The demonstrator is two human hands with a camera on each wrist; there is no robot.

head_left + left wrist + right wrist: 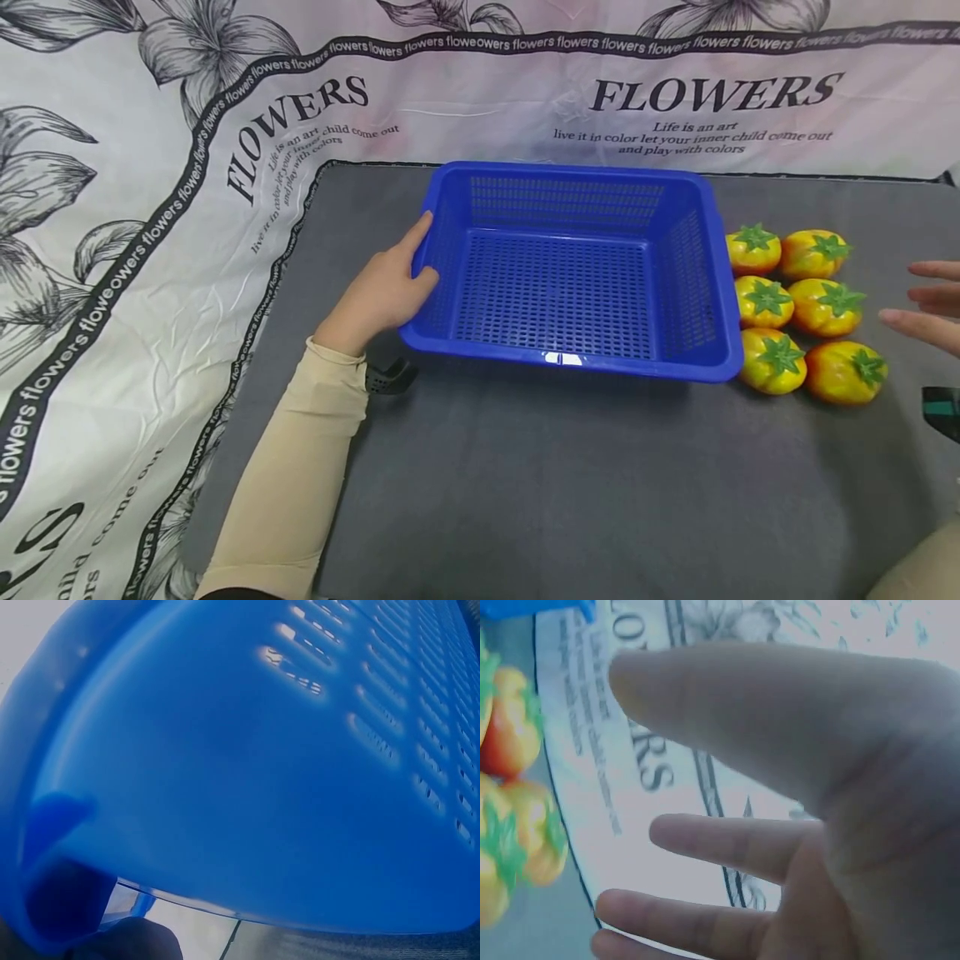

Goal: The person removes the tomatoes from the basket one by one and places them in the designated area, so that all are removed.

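Note:
A blue plastic basket [487,348] with slotted walls and a perforated floor stands in the middle of the head view, nothing inside it. My left hand [382,292] holds its left rim, with the thumb over the edge and the index finger stretched along it; the other fingers are hidden. The slotted basket wall [225,765] fills the left wrist view. At the right edge of the head view is my right hand [937,294], fingers spread and holding nothing. Beside it, several yellow-red, tomato-like fruits [825,307] with green leafy tops sit in two columns along the basket's right side.
A dark grey tabletop [525,483] lies under everything. White cloth [480,100] printed with flowers and lettering hangs along the back and left. A dark wrist device [941,410] shows at the right edge.

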